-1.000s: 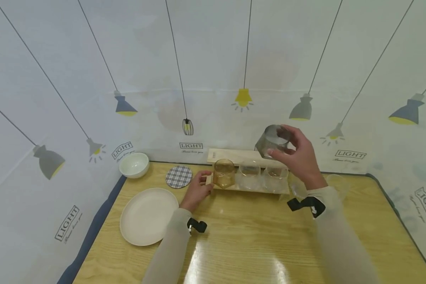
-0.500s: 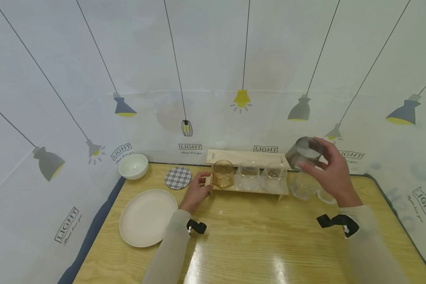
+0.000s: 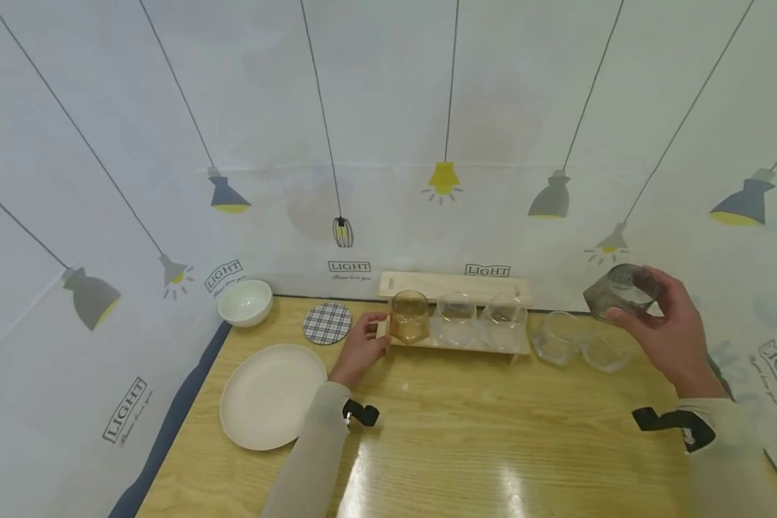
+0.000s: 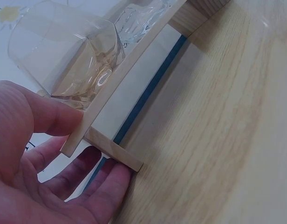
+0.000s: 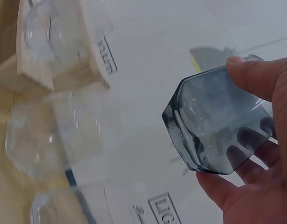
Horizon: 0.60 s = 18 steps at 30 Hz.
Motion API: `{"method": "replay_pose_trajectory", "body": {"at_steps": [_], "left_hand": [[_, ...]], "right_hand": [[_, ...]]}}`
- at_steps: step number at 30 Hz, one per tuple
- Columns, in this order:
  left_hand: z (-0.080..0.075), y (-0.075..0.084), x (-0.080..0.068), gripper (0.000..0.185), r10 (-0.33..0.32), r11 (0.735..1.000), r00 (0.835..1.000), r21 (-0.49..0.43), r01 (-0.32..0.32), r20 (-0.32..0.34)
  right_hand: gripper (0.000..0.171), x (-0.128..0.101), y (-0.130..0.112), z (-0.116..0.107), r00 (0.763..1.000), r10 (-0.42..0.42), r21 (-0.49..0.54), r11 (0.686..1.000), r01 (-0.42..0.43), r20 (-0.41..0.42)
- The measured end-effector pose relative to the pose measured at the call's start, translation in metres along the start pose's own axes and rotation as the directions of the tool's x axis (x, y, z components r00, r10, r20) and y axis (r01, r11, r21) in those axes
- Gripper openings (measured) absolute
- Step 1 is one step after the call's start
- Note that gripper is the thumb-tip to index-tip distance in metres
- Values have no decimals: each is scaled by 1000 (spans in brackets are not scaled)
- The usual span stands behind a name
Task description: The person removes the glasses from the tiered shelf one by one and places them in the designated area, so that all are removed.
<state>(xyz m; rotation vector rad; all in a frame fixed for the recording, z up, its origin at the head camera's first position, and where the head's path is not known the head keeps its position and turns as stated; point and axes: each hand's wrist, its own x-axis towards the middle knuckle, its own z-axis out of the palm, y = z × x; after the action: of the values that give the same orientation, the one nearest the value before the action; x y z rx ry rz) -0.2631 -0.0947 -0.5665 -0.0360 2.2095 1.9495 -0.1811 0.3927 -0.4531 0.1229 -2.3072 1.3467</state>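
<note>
My right hand [image 3: 670, 331] grips a smoky grey faceted glass [image 3: 620, 291] [image 5: 218, 128] in the air at the far right, above and right of two clear glasses [image 3: 555, 337] [image 3: 605, 349] that stand on the table. A low wooden rack [image 3: 453, 344] [image 4: 129, 88] holds an amber glass [image 3: 408, 316] [image 4: 69, 56] and two clear glasses [image 3: 456, 318] [image 3: 505, 320]. My left hand [image 3: 359, 349] [image 4: 50, 163] holds the rack's left end, thumb against its edge and fingers under its foot.
A white plate [image 3: 272, 394] lies at the front left of the wooden table [image 3: 492, 446]. A checked coaster [image 3: 326, 322] and a small white bowl [image 3: 244, 301] sit behind it. A lamp-printed sheet forms the walls close behind.
My right hand has carried the grey glass rightward, from above the rack's right end to past the two loose clear glasses. The left hand has stayed on the rack.
</note>
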Motion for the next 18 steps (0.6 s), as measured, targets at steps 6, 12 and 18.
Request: {"method": "replay_pose_trajectory", "body": {"at_steps": [6,12,18], "left_hand": [[1,1,-1,45,6,1000,1000,2,-6,3],[-1,1,-3,45,8,1000,1000,2,-8,-13],[0,0,-2,46,-1,1000,1000,13,1,-14]], "right_hand": [[82,-7,19,-26,996,93,-88,992,-94,-15],[83,-12,41,-39,988,152,-147,977,-153,-22],[82,-19,64,-47,964,235,-179,950,-255,-124]]}}
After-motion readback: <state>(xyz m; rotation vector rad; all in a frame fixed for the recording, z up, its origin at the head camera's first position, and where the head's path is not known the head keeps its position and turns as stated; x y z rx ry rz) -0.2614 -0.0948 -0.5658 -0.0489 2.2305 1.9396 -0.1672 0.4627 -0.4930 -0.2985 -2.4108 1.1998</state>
